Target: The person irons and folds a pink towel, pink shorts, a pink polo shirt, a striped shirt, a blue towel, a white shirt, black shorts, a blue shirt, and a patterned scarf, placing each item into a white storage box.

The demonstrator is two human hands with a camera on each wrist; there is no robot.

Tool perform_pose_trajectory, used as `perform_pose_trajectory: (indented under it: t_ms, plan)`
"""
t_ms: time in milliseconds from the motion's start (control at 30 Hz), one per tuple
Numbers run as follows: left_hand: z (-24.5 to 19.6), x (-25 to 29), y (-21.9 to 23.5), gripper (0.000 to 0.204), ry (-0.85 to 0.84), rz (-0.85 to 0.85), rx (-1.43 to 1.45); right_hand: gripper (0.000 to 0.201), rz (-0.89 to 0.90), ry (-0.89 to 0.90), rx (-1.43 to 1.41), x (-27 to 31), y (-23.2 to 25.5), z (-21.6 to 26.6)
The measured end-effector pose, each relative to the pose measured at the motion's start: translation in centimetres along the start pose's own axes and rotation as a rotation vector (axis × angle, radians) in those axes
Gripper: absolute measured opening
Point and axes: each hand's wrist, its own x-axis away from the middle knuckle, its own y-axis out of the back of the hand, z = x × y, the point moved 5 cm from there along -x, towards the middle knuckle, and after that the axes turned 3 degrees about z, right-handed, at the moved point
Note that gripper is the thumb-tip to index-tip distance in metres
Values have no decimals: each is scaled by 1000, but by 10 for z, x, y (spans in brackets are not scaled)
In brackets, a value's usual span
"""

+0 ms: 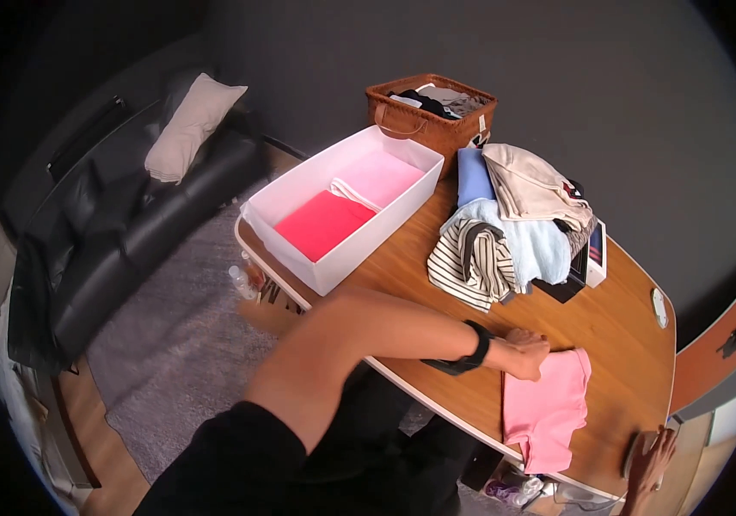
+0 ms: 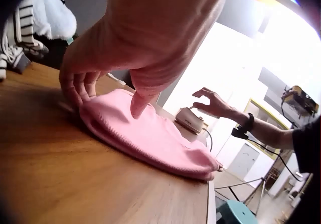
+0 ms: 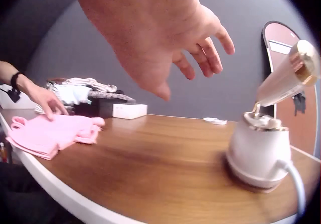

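Observation:
A folded pink garment (image 1: 548, 408) lies near the front edge of the wooden table. My left hand (image 1: 523, 353) rests at its far end. In the left wrist view the fingers touch its edge, and the thumb (image 2: 139, 106) stands apart from them, its tip on the cloth. My right hand (image 3: 165, 43) is held in the air with fingers spread, holding nothing. Near it at the table's right end stands a white handheld steamer (image 3: 261, 148) with gold trim, its handle tilted up and a pale cord at its base. From the head view this hand overlaps the steamer.
A white bin (image 1: 368, 245) with folded red and pink cloth stands at the table's left. Behind it is a brown basket (image 1: 437, 129) of clothes. Piled clothes (image 1: 514, 232) and a white box (image 1: 596, 258) lie at the back. A black sofa (image 1: 136, 249) stands left.

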Motion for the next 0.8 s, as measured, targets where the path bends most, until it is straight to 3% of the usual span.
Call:
perform_pose_trajectory:
  t_ms: [67,133,167,267,300,333,367,433,467,500,567,700,800]
  plan:
    - [4,-24,-22,53,55,-30,52,44,35,49,-224,2,52,58]
    - [4,-38,-31,45,66,103,143,37,35,84,-237,11,94,111]
    - [3,-40,-33,42,72,171,188,34,35,100,-244,13,103,123]
    - [4,-12,-12,30,-126,163,434,27,24,180,-650,30,75,134]
    - [2,15,10,30,-91,230,564,22,26,158,-759,31,81,149]
    - [-3,44,36,32,-176,236,741,22,49,126,-847,34,86,163]
    - [2,70,65,39,-70,238,707,22,72,92,-938,36,91,177]
    - [6,117,117,51,-152,223,947,19,66,51,-1130,43,81,196]
    - [7,147,153,51,-107,241,939,19,64,17,-1181,46,74,204]
    - [23,168,179,51,46,212,889,18,62,-18,-1231,48,70,214]
    - [36,218,240,47,249,19,736,18,51,-40,-1291,52,62,229]
    - [74,290,336,45,379,-283,587,16,52,-138,-1356,57,38,242]
    - [82,320,378,46,471,-445,388,15,55,-147,-1364,57,35,243]
